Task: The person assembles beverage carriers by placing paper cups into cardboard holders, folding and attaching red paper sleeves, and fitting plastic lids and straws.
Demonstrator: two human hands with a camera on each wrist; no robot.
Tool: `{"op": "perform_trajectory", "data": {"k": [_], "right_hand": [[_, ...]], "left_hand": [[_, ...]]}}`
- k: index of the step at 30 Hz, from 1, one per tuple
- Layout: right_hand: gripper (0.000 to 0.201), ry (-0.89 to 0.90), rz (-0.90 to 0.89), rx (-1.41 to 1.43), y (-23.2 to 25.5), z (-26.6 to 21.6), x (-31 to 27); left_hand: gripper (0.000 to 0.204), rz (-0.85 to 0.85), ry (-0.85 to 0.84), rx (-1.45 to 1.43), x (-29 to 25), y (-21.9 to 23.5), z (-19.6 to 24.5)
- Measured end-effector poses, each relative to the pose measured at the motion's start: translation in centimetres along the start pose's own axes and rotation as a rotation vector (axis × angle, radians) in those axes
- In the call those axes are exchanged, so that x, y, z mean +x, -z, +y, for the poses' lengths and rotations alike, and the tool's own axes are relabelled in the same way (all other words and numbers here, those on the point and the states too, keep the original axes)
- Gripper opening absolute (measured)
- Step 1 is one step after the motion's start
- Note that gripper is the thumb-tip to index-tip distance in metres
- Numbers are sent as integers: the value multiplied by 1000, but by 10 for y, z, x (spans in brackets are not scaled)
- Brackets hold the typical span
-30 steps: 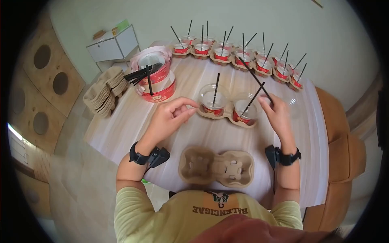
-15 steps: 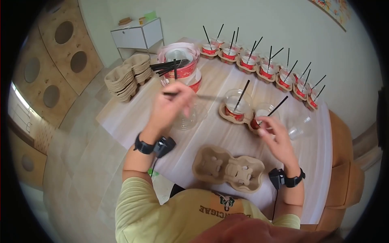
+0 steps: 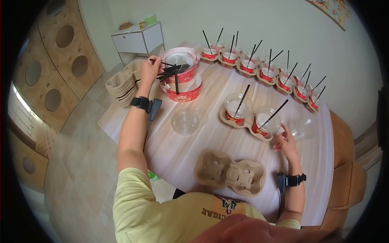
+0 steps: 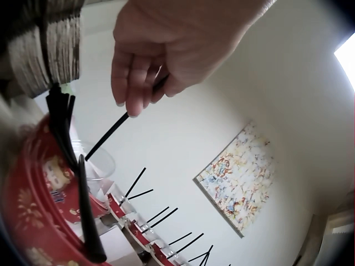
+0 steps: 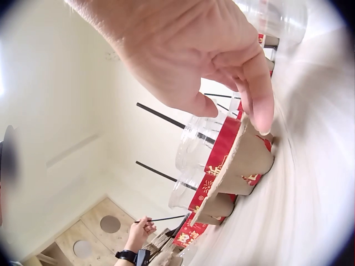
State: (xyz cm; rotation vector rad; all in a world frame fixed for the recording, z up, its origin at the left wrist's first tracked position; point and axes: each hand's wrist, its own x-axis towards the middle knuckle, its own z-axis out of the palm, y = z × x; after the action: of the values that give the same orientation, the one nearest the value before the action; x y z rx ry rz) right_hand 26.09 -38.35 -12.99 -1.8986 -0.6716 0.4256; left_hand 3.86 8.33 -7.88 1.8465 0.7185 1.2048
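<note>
At the back left, my left hand (image 3: 150, 69) pinches a black straw (image 4: 108, 134) beside the red buckets (image 3: 187, 96), where a bundle of black straws (image 4: 61, 122) lies across the upper bucket. My right hand (image 3: 287, 146), fingers loosely bent and holding nothing, hovers by the right end of a cardboard carrier (image 3: 239, 124). Two lidded red cups with straws stand in that carrier, the right cup (image 3: 259, 128) nearest this hand. In the right wrist view the fingertips (image 5: 263, 124) are close to the carrier's edge; whether they touch it, I cannot tell.
An unfilled carrier (image 3: 229, 173) lies at the front. Clear plastic lids (image 3: 185, 121) rest left of the cups, with more clear plastic (image 3: 303, 127) at the right. Stacked carriers (image 3: 120, 87) stand at the left edge. Filled carriers (image 3: 265, 82) line the back.
A straw pinched in my right hand a second ago is gone from it. My left hand, with a straw, has moved back and left to the buckets. My right hand has come off the right cup.
</note>
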Motion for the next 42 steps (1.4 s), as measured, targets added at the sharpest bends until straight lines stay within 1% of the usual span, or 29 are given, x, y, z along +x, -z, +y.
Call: {"op": "perform_trajectory", "data": {"k": [2, 3, 4, 5, 7, 9, 11, 12, 13, 14, 15, 16, 18, 20, 21, 22, 23, 24, 25, 27, 28, 29, 31, 33, 35, 37, 39, 41, 42], "right_hand": [[48, -166, -72, 261, -1, -1, 5], [48, -168, -70, 261, -1, 2, 9], [48, -194, -111, 331, 1, 9, 14], [47, -222, -149, 402, 1, 13, 17], [46, -232, -143, 387, 0, 15, 20], [45, -255, -110, 375, -1, 20, 21], [34, -263, -153, 370, -3, 26, 25], [34, -275, -129, 375, -2, 25, 25], [27, -282, -167, 358, -3, 22, 27], [21, -287, -215, 340, -5, 21, 29], [21, -289, -215, 343, -6, 20, 29], [17, -296, -232, 370, -7, 17, 30], [13, -302, -248, 398, -8, 16, 32], [16, -329, -264, 501, -9, 21, 35], [16, -330, -259, 503, -10, 20, 35], [17, -288, -264, 513, -11, 19, 35], [18, -245, -272, 521, -12, 19, 35], [18, -247, -275, 520, -12, 21, 35], [19, -218, -264, 553, -13, 25, 36], [20, -189, -263, 584, -16, 31, 35], [20, -154, -250, 645, -16, 33, 33], [21, -118, -232, 706, -15, 34, 31], [22, -120, -200, 755, -14, 35, 27], [23, -117, -161, 804, -13, 29, 20], [24, -106, -101, 880, -14, 10, 7], [23, -81, -79, 910, -10, 3, 0], [22, -51, -46, 940, 3, -7, -9], [20, 25, -72, 910, 21, -23, -20], [20, 29, -46, 910, 34, -29, -26]], "left_hand": [[19, -10, 23, -14, 9, -10, -17], [19, -22, 45, -29, 13, -13, -23], [17, -67, 100, -45, 14, -16, -25], [17, -75, 101, -48, 16, -19, -28], [15, -181, 256, -168, 20, -24, -37], [17, -236, 278, -103, 26, -24, -48], [27, -192, 166, -70, 26, -22, -45], [32, -157, 117, -11, 22, -21, -35], [38, -121, 96, 72, 21, -19, -30], [41, -79, 63, 189, 14, -17, -16], [44, -30, 31, 307, 7, -15, -6], [44, -30, 31, 309, 6, -11, -9], [46, 114, -124, 385, 5, -2, -15], [43, 122, -144, 359, -14, 2, 10], [40, 130, -161, 333, -26, 2, 25], [40, 127, -160, 332, -35, 2, 33], [37, 88, -166, 267, -45, 1, 40], [33, 52, -171, 202, -54, 0, 46], [33, 57, -168, 205, -64, -1, 50], [27, -142, -105, 46, -83, -3, 57], [21, -170, -107, 23, -90, -4, 56], [21, -173, -107, 19, -94, -3, 54], [16, -237, -7, -35, -102, -4, 51], [15, -234, -8, -79, -110, -7, 52], [16, -232, 41, -108, -113, -7, 46], [17, -251, 42, -145, -116, -5, 45], [17, -261, 35, -174, -115, -2, 42], [16, -267, 41, -170, -113, 2, 40], [16, -250, 36, -188, -113, 2, 40]]}}
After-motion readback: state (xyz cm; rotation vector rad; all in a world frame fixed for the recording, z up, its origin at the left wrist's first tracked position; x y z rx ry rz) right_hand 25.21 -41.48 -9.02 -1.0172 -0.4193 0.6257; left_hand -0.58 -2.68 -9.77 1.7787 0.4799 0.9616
